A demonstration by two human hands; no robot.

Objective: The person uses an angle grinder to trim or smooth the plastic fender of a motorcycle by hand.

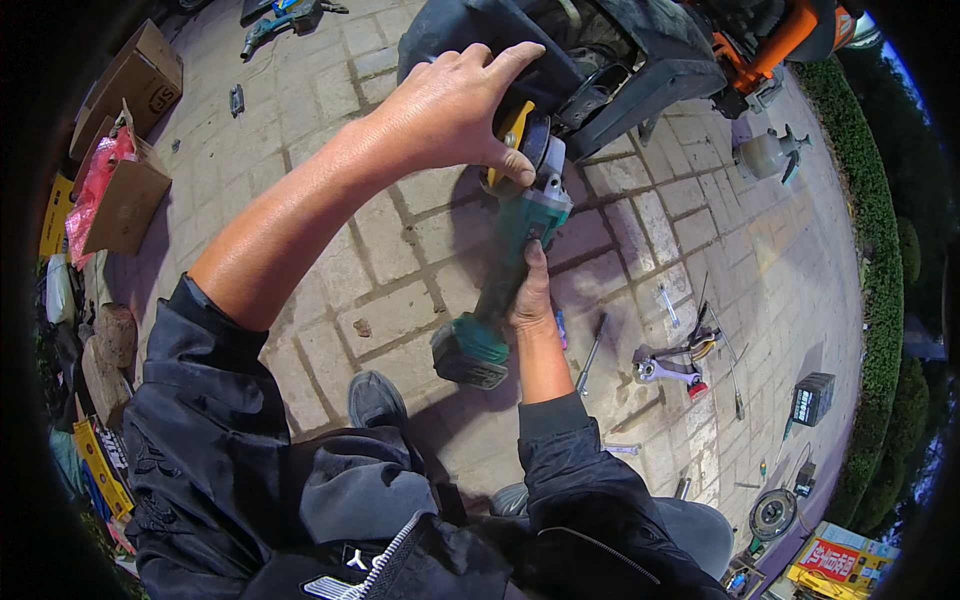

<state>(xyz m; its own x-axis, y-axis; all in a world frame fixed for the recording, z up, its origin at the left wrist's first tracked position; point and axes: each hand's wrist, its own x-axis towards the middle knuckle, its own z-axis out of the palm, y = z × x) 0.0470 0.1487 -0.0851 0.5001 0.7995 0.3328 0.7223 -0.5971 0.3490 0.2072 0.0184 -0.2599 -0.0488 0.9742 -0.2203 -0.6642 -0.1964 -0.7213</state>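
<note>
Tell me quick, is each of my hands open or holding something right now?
Left hand: open, thumb over the head of the green angle grinder; contact can't be told.
Right hand: closed, holding the green angle grinder.

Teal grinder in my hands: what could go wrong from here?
If the teal grinder started, your bare left hand, close to its head, might be hurt. The head could also knock the black machine housing nearby. Loose tools on the paving might trip you.

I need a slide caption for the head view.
Right hand gripping a green cordless power tool, left hand at its head, above brick paving.
</note>
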